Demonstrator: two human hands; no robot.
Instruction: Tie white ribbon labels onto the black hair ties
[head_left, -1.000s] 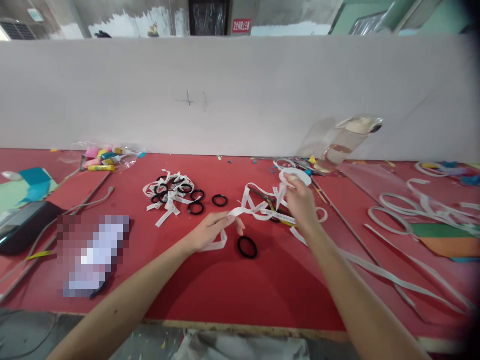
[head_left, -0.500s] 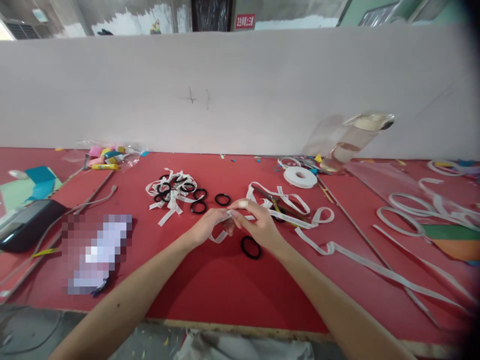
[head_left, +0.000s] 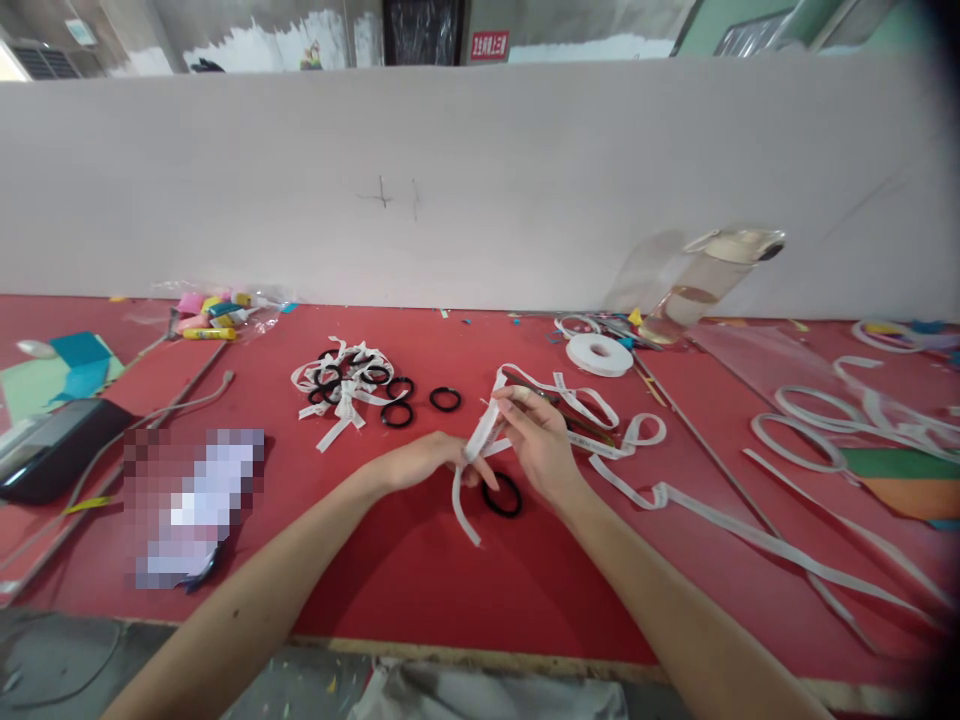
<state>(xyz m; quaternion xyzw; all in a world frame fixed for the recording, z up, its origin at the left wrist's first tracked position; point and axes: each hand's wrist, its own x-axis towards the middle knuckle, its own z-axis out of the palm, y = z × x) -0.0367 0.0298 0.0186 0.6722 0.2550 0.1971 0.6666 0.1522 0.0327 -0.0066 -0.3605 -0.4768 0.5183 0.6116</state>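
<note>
Red tabletop [head_left: 405, 590] spans the head view, with a pale partition [head_left: 225, 180] standing along its far edge. Take the white tape roll [head_left: 600, 355] as the reference for position; it lies flat on the tabletop, near the partition. Your hands are close together, nearer to you than the tape roll and to its left, and both are closed on one white strip [head_left: 484, 430]. Your left hand [head_left: 427, 462] grips its lower part; your right hand [head_left: 540, 440] pinches its upper end between thumb and fingers. The strip slants between the two grips, left of the tape roll and on its near side, with a free tail hanging below your left fingers. Whether it joins the loose white ribbon [head_left: 611, 449] beside your right hand cannot be told. A black ring [head_left: 502, 513] lies just beside your left fingertips, left of the tape roll and nearer to you; contact with them cannot be confirmed. Farther left of the tape roll, note a second black ring [head_left: 445, 410] and, beyond it, a pile of knotted ribbons and rings [head_left: 345, 390]. Just right of the tape roll is a clear bottle [head_left: 694, 292].
</note>
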